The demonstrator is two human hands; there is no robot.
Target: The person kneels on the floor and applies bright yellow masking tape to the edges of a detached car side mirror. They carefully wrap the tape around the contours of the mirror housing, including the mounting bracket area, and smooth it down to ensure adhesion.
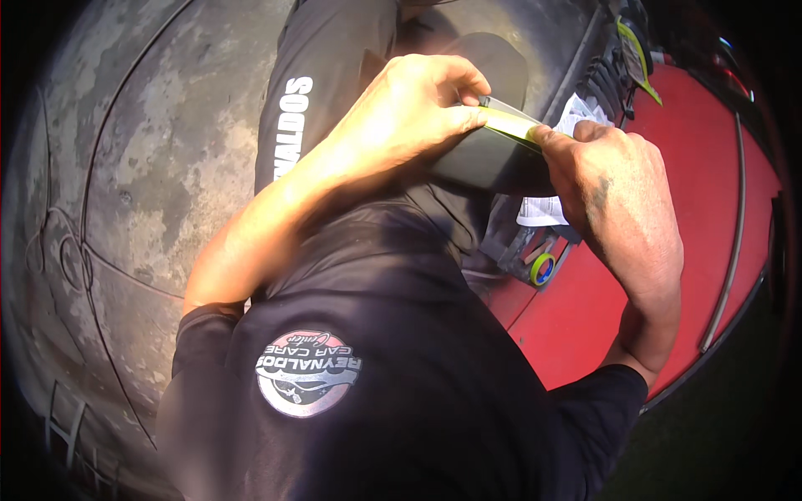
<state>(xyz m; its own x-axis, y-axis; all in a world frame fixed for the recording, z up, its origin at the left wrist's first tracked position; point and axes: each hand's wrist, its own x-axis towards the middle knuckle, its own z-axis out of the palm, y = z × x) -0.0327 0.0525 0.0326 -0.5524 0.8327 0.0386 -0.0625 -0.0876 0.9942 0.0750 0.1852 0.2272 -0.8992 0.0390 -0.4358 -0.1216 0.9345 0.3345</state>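
Observation:
A smooth black piece (pixel 494 160) with a rounded face is held up in front of my lap, its exact kind unclear. Along its upper edge runs a strip of yellow-green masking tape (pixel 511 123). My left hand (pixel 415 98) pinches the left end of that edge, thumb against the tape and fingers curled behind. At the other end, my right hand (pixel 614 188) presses its thumb onto the tape, with the remaining fingers folded round the piece and mostly hidden. Below the piece, a roll of yellow-green tape (pixel 542 269) with a blue core rests on a dark ledge.
A red panel (pixel 668 167) spreads along the right, with a dark strip (pixel 725 242) across it. Printed paper (pixel 541 211) lies beneath the black piece. A yellow-green tool-like item (pixel 637 58) sits at upper right. Thin hoses (pixel 86 200) cross the stained concrete floor (pixel 184 125).

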